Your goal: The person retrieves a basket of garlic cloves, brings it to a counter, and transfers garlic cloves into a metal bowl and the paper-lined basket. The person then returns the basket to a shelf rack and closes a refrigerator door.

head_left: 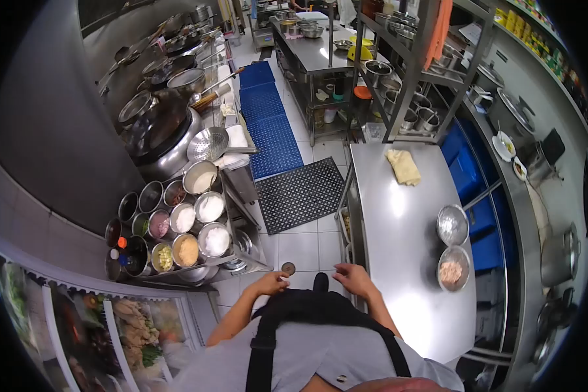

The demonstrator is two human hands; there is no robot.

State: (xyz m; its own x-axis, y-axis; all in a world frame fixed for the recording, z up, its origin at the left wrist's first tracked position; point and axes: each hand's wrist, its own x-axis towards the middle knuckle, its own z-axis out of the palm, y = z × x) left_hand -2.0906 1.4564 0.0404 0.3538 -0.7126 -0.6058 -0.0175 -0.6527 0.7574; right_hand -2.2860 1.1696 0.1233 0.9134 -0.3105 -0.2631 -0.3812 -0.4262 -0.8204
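Observation:
My left hand point(270, 283) hangs in front of the dark apron point(307, 304), its fingers loosely curled with a small gap between thumb and fingertips. Nothing shows in it. On the other side my right hand point(355, 281) hovers beside the near left edge of the steel table point(398, 242), fingers bent but apart, holding nothing. Two metal bowls stand on that table: one bowl point(452, 225) looks bare inside, while the nearer bowl point(453, 274) contains pale pinkish pieces, perhaps raw meat. A folded yellowish cloth point(404, 167) lies at the table's far end.
Left of me, a rack holds several metal pots of seasonings, such as white powder point(214, 240), plus bottles point(134, 255). Beyond it are a large wok point(163, 134) and a perforated ladle point(209, 144). A black mat point(300, 196) covers floor ahead. A glass-topped cooler point(137, 326) sits lower left.

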